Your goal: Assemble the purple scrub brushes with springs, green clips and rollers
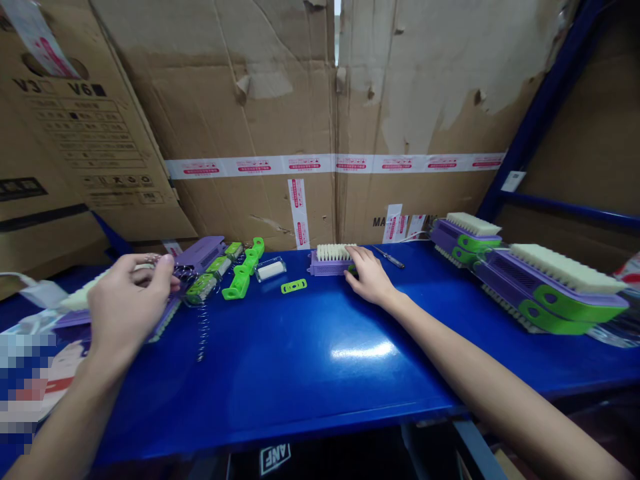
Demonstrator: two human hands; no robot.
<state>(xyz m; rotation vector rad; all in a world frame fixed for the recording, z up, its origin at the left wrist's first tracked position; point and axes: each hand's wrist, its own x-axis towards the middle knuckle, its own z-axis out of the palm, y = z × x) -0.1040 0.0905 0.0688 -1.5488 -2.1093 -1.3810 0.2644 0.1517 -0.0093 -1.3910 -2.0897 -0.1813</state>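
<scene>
My left hand (131,297) is raised at the left, thumb and fingertips pinched together on a thin dark coiled wire (202,333). Part of that coil hangs down over the table edge of a tangle, and its upper end is blurred. Behind the hand lie purple housings (203,252) and a cream bristle pad (83,293), partly covered. My right hand (369,275) grips the right end of a purple brush block (327,267) with cream bristles facing up. Its fingers lie over the bristles and its thumb is at the front. A small green plate (293,287) lies to the left of that block.
Green brackets (240,277) and a clear case with a white block (271,269) lie at centre left. A screwdriver (390,257) rests behind my right hand. Stacked purple-and-green brushes (555,287) stand at right on the blue table (280,380). Cardboard (260,120) walls the back.
</scene>
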